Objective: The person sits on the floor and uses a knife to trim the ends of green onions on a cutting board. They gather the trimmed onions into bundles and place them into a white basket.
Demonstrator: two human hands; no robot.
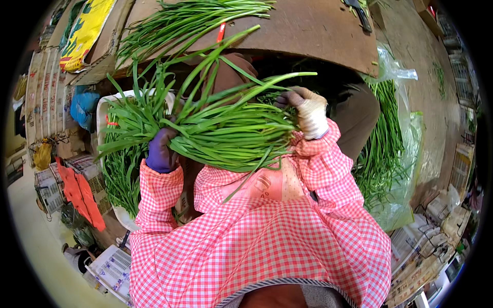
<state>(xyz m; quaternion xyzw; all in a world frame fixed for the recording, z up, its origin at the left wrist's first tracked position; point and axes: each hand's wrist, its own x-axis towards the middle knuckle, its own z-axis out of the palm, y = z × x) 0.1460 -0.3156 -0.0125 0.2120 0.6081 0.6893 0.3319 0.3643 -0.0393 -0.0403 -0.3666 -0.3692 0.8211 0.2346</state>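
Note:
A thick bunch of garlic chives (236,136) lies across my lap, leafy tips to the left and pale stem ends to the right. My left hand (164,149), in a purple glove, is closed around the leafy part of it. Several longer chive stalks rise loosely out of the bunch toward the table. At the stem ends is my right hand (309,110), in a pale glove with dark fingertips. Its fingers are curled together beside the stems; whatever they pinch is too small to make out.
More chives (190,23) lie on the brown table (318,31), with a red strip (221,32) near them and a dark-handled knife (363,20) at its far right. A white tub (101,118) of chives stands left. Chives in clear plastic (416,138) lie right.

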